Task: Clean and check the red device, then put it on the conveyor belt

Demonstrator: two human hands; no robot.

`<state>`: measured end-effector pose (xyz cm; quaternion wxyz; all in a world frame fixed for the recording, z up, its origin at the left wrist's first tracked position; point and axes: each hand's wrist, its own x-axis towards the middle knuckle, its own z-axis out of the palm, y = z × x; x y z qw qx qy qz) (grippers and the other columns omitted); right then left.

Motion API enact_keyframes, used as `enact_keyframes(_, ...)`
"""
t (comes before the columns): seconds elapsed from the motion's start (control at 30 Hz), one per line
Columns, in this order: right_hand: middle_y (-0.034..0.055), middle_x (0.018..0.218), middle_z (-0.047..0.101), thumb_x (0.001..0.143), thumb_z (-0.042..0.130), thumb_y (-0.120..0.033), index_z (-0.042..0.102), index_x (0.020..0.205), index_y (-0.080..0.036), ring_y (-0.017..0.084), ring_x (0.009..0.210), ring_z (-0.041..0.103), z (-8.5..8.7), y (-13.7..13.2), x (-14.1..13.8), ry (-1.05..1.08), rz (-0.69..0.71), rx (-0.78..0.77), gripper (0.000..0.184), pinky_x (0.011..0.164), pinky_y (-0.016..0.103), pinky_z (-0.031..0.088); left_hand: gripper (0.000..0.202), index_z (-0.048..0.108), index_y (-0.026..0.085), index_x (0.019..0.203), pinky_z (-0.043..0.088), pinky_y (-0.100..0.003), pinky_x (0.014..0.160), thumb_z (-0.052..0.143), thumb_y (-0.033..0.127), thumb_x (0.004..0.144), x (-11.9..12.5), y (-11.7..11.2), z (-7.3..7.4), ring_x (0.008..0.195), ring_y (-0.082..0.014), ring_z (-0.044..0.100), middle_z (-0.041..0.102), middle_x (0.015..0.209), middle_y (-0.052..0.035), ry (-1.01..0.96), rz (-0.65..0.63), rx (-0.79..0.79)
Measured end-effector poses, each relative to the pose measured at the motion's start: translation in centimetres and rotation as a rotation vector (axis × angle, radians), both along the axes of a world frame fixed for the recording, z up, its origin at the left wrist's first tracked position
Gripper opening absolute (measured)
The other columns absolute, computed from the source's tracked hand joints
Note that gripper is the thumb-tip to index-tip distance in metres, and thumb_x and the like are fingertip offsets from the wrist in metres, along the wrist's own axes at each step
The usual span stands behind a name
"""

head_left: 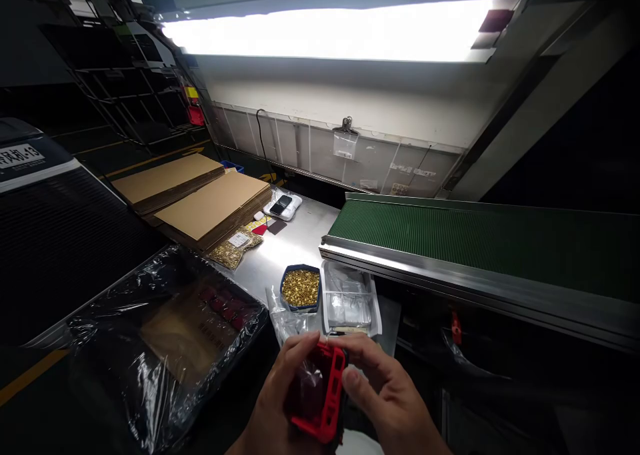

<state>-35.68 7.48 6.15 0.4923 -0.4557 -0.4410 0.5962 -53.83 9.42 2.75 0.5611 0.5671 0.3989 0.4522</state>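
Both my left hand (pixel 280 402) and my right hand (pixel 380 395) grip a red plastic frame (pixel 320 392) with rectangular cut-outs, held low at the bottom of the view. Dark, glossy film fills its middle, and its lower end is hidden behind my fingers. Just beyond my hands, a dark blue tray of small gold parts (pixel 300 288) sits on the steel table (pixel 270 255). Beside it is a clear plastic tray holding bagged items (pixel 347 300). A loose clear bag (pixel 283 315) lies under my left hand's side of the tray.
A green belt conveyor (pixel 450 242) with a steel rail runs along the right. Left stand a shrink-wrapped box (pixel 165 348) and stacked flat cardboard sheets (pixel 213 205). A bag of gold parts (pixel 235 248) and a phone on white packaging (pixel 281 205) lie on the table.
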Motion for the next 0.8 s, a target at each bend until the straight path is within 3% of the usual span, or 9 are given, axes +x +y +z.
enact_keyframes(0.07, 0.0094, 0.121, 0.062, 0.091, 0.060, -0.051, 0.065, 0.123, -0.031, 0.029, 0.115, 0.058, 0.0, -0.1, 0.0, -0.011, 0.010, 0.041, 0.038, 0.103, 0.046, 0.047, 0.081, 0.060, 0.032, 0.134, 0.048, -0.043, 0.100, 0.090, 0.029, 0.059, 0.0, 0.0, 0.1, 0.113, -0.0392, 0.058, 0.056, 0.130, -0.0108, -0.003, 0.015, 0.020)
enact_keyframes(0.17, 0.0089, 0.127, 0.059, 0.077, 0.074, -0.057, 0.059, 0.131, -0.034, 0.031, 0.118, 0.056, 0.0, -0.4, 0.1, -0.051, 0.032, 0.109, 0.061, 0.105, 0.046, 0.046, 0.073, 0.061, 0.031, 0.133, 0.050, -0.043, 0.096, 0.088, 0.031, 0.065, 0.0, 0.0, 0.7, 0.114, -0.0391, 0.058, 0.057, 0.129, -0.0123, -0.017, 0.034, 0.062)
enact_keyframes(0.23, 0.0077, 0.125, 0.060, 0.081, 0.072, -0.054, 0.060, 0.129, -0.035, 0.029, 0.116, 0.058, 0.0, -0.6, 0.1, -0.069, 0.021, 0.118, 0.053, 0.104, 0.044, 0.047, 0.071, 0.061, 0.031, 0.133, 0.049, -0.042, 0.099, 0.088, 0.030, 0.067, 0.0, 0.0, 1.1, 0.117, -0.0394, 0.057, 0.059, 0.129, -0.0127, -0.002, 0.030, 0.104)
enact_keyframes(0.33, 0.0067, 0.115, 0.065, 0.096, 0.053, -0.045, 0.068, 0.119, -0.035, 0.025, 0.111, 0.061, 0.1, -0.5, 0.0, -0.052, -0.025, 0.074, 0.029, 0.100, 0.039, 0.049, 0.072, 0.062, 0.031, 0.132, 0.042, -0.044, 0.109, 0.089, 0.028, 0.066, 0.2, -0.2, 1.8, 0.124, -0.0397, 0.052, 0.062, 0.129, -0.0128, 0.036, 0.019, 0.163)
enact_keyframes(0.53, 0.0075, 0.109, 0.069, 0.099, 0.045, -0.041, 0.073, 0.110, -0.031, 0.025, 0.111, 0.062, -0.4, -0.8, 0.4, -0.035, -0.080, 0.020, 0.032, 0.097, 0.037, 0.050, 0.057, 0.067, 0.029, 0.127, 0.033, -0.049, 0.117, 0.085, 0.031, 0.073, 0.7, -0.9, 2.7, 0.124, -0.0393, 0.053, 0.064, 0.123, -0.0147, 0.006, 0.040, 0.174)
enact_keyframes(0.6, 0.0083, 0.117, 0.067, 0.095, 0.050, -0.053, 0.069, 0.118, -0.032, 0.028, 0.117, 0.060, -0.9, -1.0, 0.4, -0.052, -0.059, 0.058, 0.036, 0.101, 0.039, 0.049, 0.057, 0.067, 0.029, 0.127, 0.031, -0.050, 0.118, 0.084, 0.035, 0.073, 0.6, -1.0, 2.9, 0.123, -0.0389, 0.052, 0.062, 0.120, -0.0148, -0.035, 0.043, 0.124)
enact_keyframes(0.7, 0.0100, 0.140, 0.057, 0.075, 0.065, -0.073, 0.056, 0.136, -0.033, 0.036, 0.133, 0.049, -1.9, -1.4, -0.1, -0.116, 0.000, 0.135, 0.073, 0.112, 0.047, 0.043, 0.053, 0.066, 0.028, 0.128, 0.039, -0.046, 0.112, 0.077, 0.047, 0.079, -0.1, -0.9, 2.9, 0.123, -0.0372, 0.051, 0.057, 0.120, -0.0146, -0.146, 0.048, -0.051)
enact_keyframes(0.8, 0.0088, 0.152, 0.047, 0.074, 0.074, -0.063, 0.042, 0.147, -0.036, 0.037, 0.142, 0.040, -3.1, -1.9, -0.9, -0.136, 0.070, 0.102, 0.083, 0.117, 0.050, 0.038, 0.065, 0.066, 0.028, 0.125, 0.044, -0.041, 0.107, 0.082, 0.057, 0.069, -0.8, -0.8, 2.3, 0.124, -0.0369, 0.050, 0.055, 0.126, -0.0134, -0.283, 0.054, -0.215)
